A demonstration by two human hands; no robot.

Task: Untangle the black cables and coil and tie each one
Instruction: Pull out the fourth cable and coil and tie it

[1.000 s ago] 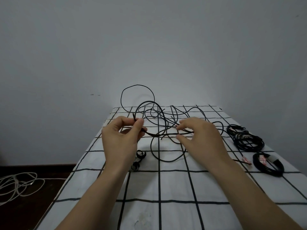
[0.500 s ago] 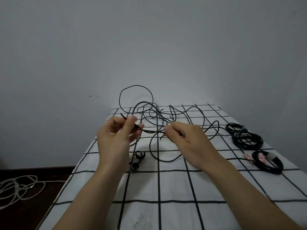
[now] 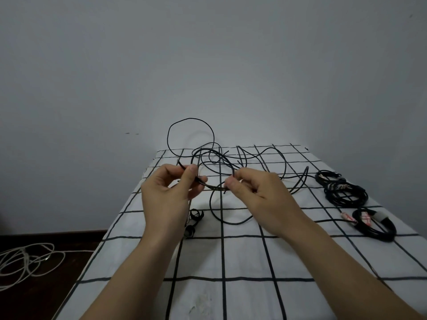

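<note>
Just below the middle of the frame, the left hand [image 3: 168, 195] pinches a black cable [image 3: 215, 187] between thumb and forefinger near one end, and a short tip sticks out up and to the left of the thumb. The right hand [image 3: 261, 197] pinches the same cable between thumb and forefinger just to the right, so a short stretch runs between the two hands, held above the cloth [image 3: 231, 262], which is white with a black grid. The rest of the cable lies in loose, crossing loops behind and below the hands, with one round loop standing up against the grey wall [image 3: 208, 54]. At the right edge of the cloth lie three coiled cables [image 3: 346, 192], well apart from the hands. Two small black loops [image 3: 196, 214] sit on the cloth just beside the left wrist. A white cord [image 3: 25, 262] lies tangled on the dark floor [image 3: 57, 250] at lower left.
</note>
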